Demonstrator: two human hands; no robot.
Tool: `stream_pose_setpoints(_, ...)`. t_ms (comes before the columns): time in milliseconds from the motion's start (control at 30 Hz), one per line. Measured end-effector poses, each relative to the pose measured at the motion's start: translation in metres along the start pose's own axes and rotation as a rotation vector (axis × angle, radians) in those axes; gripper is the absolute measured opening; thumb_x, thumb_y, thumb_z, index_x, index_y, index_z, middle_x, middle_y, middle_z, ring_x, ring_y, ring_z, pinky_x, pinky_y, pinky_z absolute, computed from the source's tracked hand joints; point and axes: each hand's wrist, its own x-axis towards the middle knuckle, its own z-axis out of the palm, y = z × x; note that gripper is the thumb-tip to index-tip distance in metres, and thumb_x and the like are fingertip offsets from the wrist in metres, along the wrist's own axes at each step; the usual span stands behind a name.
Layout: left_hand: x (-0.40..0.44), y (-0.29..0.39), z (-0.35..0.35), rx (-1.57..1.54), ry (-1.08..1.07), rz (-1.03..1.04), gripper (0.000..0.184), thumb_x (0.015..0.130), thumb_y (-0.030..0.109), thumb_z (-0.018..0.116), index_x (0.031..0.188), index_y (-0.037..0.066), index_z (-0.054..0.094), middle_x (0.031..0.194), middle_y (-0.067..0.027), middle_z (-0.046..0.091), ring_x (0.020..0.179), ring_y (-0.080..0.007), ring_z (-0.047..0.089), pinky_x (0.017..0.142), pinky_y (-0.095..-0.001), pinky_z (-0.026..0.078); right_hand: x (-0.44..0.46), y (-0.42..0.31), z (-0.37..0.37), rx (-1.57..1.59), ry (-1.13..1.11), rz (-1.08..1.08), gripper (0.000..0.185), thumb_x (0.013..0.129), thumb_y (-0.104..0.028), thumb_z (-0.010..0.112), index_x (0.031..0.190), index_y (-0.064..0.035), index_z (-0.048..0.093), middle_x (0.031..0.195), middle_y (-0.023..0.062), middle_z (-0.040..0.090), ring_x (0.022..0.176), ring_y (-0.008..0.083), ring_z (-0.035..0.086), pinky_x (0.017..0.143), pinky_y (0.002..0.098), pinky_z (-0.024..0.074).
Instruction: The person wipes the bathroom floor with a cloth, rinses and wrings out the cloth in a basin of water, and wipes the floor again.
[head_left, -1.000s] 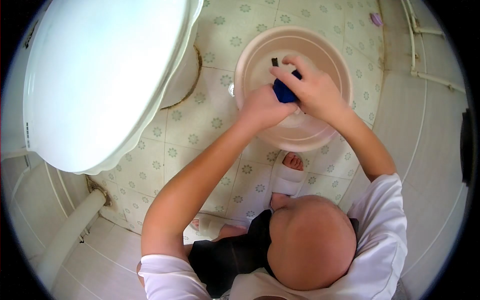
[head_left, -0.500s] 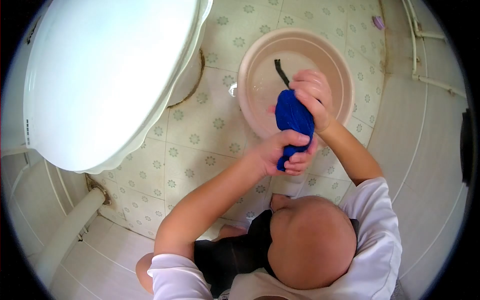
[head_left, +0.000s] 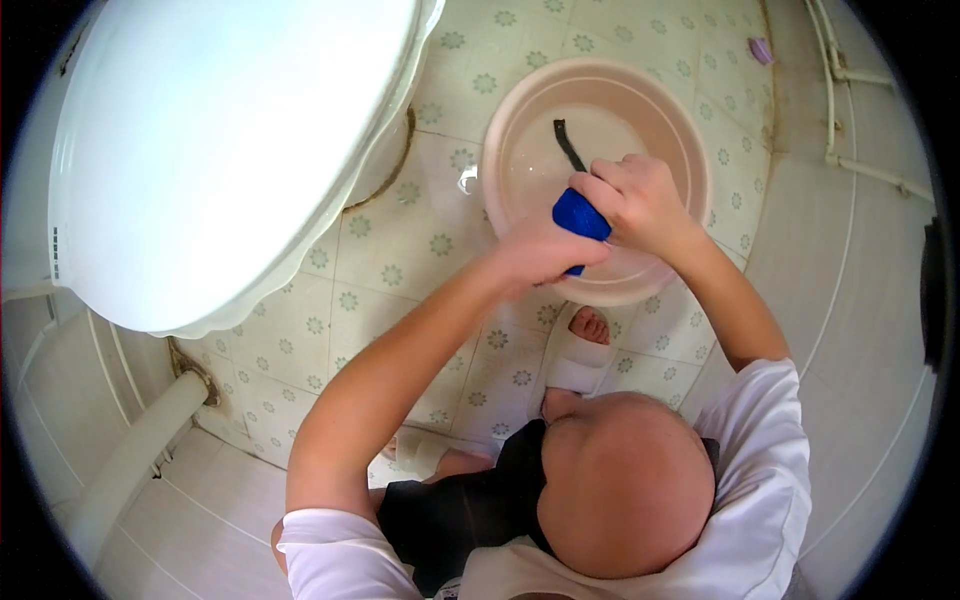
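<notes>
A wet-looking blue cloth (head_left: 581, 215) is bunched between my two hands over a pink basin (head_left: 505, 110). My left hand (head_left: 548, 248) is wrapped round its lower end, near the basin's front left rim. Round the upper end, my right hand (head_left: 640, 200) is closed, with its fingers curled. A dark strap (head_left: 568, 143) sticks out above the cloth, over the inside of the basin. Parts of the cloth are hidden by my fingers.
A large white washbasin (head_left: 220, 160) fills the upper left. A white pipe (head_left: 150, 460) runs to the patterned floor (head_left: 390, 330) below it. Thin pipes (head_left: 830, 90) line the right wall. A small purple object (head_left: 761, 50) lies at the back. My slippered foot (head_left: 580, 360) is before the basin.
Half a second ago the cloth was longer and nearer to me. Now it is bunched small, and my left hand has moved up and left and turned over. My right hand has shifted slightly.
</notes>
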Motion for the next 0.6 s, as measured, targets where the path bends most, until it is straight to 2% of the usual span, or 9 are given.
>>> stream_pose_setpoints(33,0.007,0.0,-0.001,0.053,0.066,0.021,0.028,0.077,0.021,0.08,0.097,0.007,0.065,0.073,-0.0029,0.063,0.059,-0.0139,0.058,0.05,-0.0327,0.044,-0.002,0.001,0.003,-0.026,-0.043,0.04,0.025,0.073,-0.019,0.075,0.095,-0.0111,0.067,0.075,0.0052,0.061,0.057,0.0259,0.063,0.05,0.0397,0.0468)
stream_pose_setpoints(67,0.015,-0.001,-0.003,0.211,0.157,0.142,0.036,0.073,0.027,0.082,0.1,0.007,0.07,0.081,-0.008,0.071,0.073,-0.0219,0.068,0.064,-0.0383,0.053,-0.003,0.003,0.006,-0.051,-0.085,0.079,0.023,0.073,-0.02,0.075,0.092,-0.0111,0.065,0.074,0.0057,0.062,0.058,0.0266,0.064,0.051,0.0405,0.0475)
stream_pose_setpoints(167,0.024,0.009,-0.01,0.513,0.269,0.069,0.04,0.068,0.036,0.084,0.095,0.007,0.075,0.091,-0.0141,0.077,0.083,-0.0297,0.074,0.073,-0.0417,0.057,-0.006,0.008,0.016,-0.11,-0.185,0.168,0.021,0.073,-0.019,0.075,0.087,-0.0104,0.062,0.071,0.007,0.065,0.058,0.0282,0.067,0.051,0.0414,0.0494)
stream_pose_setpoints(267,0.028,0.017,-0.014,0.762,0.351,0.059,0.044,0.066,0.044,0.084,0.09,0.008,0.078,0.096,-0.017,0.078,0.088,-0.0325,0.075,0.075,-0.0419,0.059,-0.004,0.011,0.02,-0.142,-0.267,0.209,0.02,0.072,-0.018,0.074,0.085,-0.0098,0.062,0.069,0.0076,0.067,0.059,0.0287,0.069,0.051,0.0416,0.0507)
stream_pose_setpoints(367,0.029,0.021,-0.014,0.95,0.411,0.082,0.04,0.068,0.041,0.08,0.087,0.006,0.078,0.088,-0.0191,0.077,0.085,-0.0354,0.075,0.074,-0.0441,0.059,-0.003,0.011,0.024,-0.168,-0.293,0.227,0.018,0.073,-0.017,0.074,0.084,-0.0095,0.061,0.068,0.0081,0.067,0.059,0.029,0.07,0.051,0.042,0.0513)
stream_pose_setpoints(600,0.04,0.009,-0.017,1.158,0.516,0.158,0.038,0.069,0.044,0.082,0.086,0.01,0.079,0.086,-0.0151,0.077,0.085,-0.0348,0.075,0.075,-0.0441,0.061,-0.009,0.006,0.035,-0.165,-0.223,0.268,0.014,0.075,-0.013,0.071,0.082,-0.0085,0.059,0.065,0.0097,0.067,0.058,0.0294,0.07,0.051,0.0424,0.0527)
